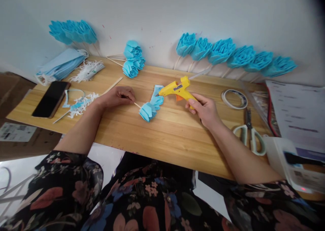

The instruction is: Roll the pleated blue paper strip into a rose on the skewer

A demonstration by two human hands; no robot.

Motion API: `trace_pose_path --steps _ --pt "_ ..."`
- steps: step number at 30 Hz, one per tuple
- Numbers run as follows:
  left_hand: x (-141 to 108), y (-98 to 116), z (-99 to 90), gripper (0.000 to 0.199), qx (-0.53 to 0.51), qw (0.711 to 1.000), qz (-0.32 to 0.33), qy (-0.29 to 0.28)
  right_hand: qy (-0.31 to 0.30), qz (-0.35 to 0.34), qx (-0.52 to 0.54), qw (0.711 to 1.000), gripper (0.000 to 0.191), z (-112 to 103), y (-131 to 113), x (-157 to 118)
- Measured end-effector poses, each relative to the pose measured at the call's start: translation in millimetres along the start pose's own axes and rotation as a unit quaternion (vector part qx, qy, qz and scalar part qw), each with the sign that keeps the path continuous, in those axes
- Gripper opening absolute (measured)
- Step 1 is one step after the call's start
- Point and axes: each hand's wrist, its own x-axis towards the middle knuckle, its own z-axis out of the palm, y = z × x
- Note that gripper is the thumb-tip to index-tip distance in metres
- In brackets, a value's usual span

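Observation:
My left hand point(124, 96) pinches the thin wooden stick of a partly formed blue flower point(147, 111) low over the wooden table. A pale blue strip point(157, 95) with cut petals runs up from that flower. My right hand point(203, 107) is closed round the handle of a yellow glue gun point(177, 88) with an orange trigger. The gun's nozzle points left, at the strip; whether it touches cannot be told. A clear glue stick point(200, 74) sticks out of the gun's back.
Blue flowers point(220, 51) lean on the wall, with more point(132, 58) lying behind. Face masks point(61, 65), white loops point(87, 70), a phone point(50, 100) and scraps point(82, 105) lie left. Tape point(235, 99), scissors point(250, 132), a white box point(281, 156) and paper point(299, 112) are right.

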Motion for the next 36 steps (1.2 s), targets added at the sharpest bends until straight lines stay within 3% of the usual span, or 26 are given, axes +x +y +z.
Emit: trace_pose_path --steps 7,14,18,22,29,36 --pt "0.0 0.7 1.8 0.048 0.005 1.000 -0.003 0.011 -0.001 0.002 -0.034 0.999 0.045 -1.3 3.8 -0.9" --pt "0.1 5.4 2.8 0.041 0.001 1.000 -0.013 0.014 -0.026 -0.060 -0.166 0.984 0.039 -2.7 4.5 0.4" --pt "0.6 7.4 2.2 0.039 0.001 1.000 -0.017 0.015 -0.024 -0.089 -0.190 0.978 0.036 -1.7 1.0 0.3" --pt "0.3 4.7 1.1 0.039 0.008 1.000 -0.016 0.014 -0.023 -0.076 -0.164 0.983 0.040 -1.7 5.6 0.8" --pt "-0.7 2.7 2.0 0.044 0.007 1.000 -0.011 0.014 0.019 -0.022 -0.016 0.999 0.044 0.4 3.2 0.4" --pt "0.4 7.7 3.4 0.043 -0.005 1.000 -0.016 0.013 0.012 -0.019 -0.044 0.999 0.042 0.2 2.1 -0.8"
